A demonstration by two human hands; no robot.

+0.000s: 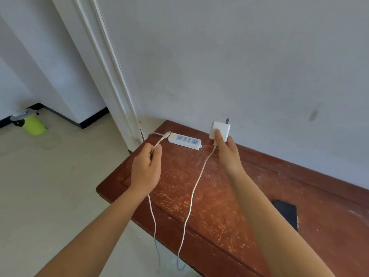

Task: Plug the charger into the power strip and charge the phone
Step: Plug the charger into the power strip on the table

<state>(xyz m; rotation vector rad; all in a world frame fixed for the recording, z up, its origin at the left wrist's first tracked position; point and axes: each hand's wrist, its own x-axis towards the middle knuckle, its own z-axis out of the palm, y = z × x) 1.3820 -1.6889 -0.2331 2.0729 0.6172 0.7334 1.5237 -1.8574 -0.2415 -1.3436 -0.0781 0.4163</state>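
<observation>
Above the far edge of the surface (219, 196), the charger (219, 130) sits pinched in the right hand (227, 154), its prongs pointing up and away — not down at the sockets. To its left lies the power strip (184, 140), long axis running left-right, nearer that hand. Left hand (145, 170) fingers close on the cable (191, 196) end; the phone (286, 213) lies well apart, right.

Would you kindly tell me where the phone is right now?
The phone lies flat on the red-brown table, lower right in the head view, partly hidden behind the right forearm.
</observation>
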